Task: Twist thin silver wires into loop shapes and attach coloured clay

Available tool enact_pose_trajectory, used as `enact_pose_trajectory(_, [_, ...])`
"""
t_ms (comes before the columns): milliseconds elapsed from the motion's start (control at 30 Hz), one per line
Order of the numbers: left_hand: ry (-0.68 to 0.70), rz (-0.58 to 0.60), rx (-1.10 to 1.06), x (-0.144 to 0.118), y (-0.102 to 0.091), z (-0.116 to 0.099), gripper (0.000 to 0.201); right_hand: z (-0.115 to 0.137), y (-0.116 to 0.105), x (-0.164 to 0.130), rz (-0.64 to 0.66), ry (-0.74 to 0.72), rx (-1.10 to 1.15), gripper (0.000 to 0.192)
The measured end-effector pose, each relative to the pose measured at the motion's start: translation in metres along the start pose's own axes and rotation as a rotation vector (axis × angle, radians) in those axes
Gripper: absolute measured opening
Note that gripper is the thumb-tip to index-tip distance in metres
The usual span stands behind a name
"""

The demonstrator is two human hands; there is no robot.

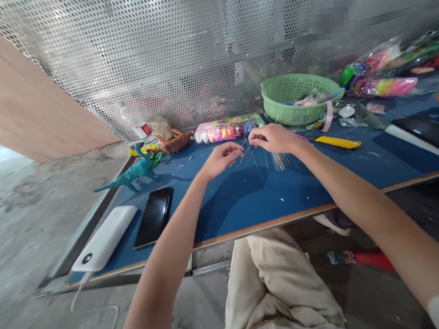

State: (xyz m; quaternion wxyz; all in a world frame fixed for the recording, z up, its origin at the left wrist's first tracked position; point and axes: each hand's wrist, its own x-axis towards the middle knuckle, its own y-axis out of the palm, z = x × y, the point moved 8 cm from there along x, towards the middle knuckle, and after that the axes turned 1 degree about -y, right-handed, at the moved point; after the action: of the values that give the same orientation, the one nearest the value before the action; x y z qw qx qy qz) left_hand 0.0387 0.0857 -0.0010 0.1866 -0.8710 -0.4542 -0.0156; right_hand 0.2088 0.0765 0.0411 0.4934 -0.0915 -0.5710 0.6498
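Where pinched, wires [278, 159] under right grip [273, 138]

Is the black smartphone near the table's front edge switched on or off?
Off, as far as the view shows: the black smartphone lies flat on the blue table beside the white power bank, its screen dark.

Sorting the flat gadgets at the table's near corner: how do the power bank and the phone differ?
The power bank is white and thick with rounded ends, and a cable runs from it over the table edge; the phone is black, thin and glossy, with no cable visible. The power bank lies nearer the table's corner, the phone beside it. Both lie flat on the blue table, untouched.
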Motion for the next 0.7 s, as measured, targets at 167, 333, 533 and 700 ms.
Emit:
enact_pose_trajectory(167, [-0.068, 0.076, -0.061, -0.002, 0.001, 0.012, 0.034, -0.004, -0.002, -0.002, 0.02, -0.024, 0.096, 0.022])
enact_pose_trajectory(333, [-0.065, 0.029, -0.155, 0.0, -0.008, 0.017, 0.038, -0.009, -0.003, -0.002, 0.061, -0.036, 0.216, 0.024])
enact_pose_trajectory(533, [-0.024, 0.045, 0.005, 0.0, -0.012, 0.018, 0.038, -0.005, 0.004, -0.002, 0.096, -0.025, 0.186, 0.02])
enact_pose_trajectory(700, [-0.026, 0.053, -0.179, 0.0, -0.006, 0.017, 0.035, -0.006, 0.006, -0.001, 0.073, -0.013, 0.228, 0.023])
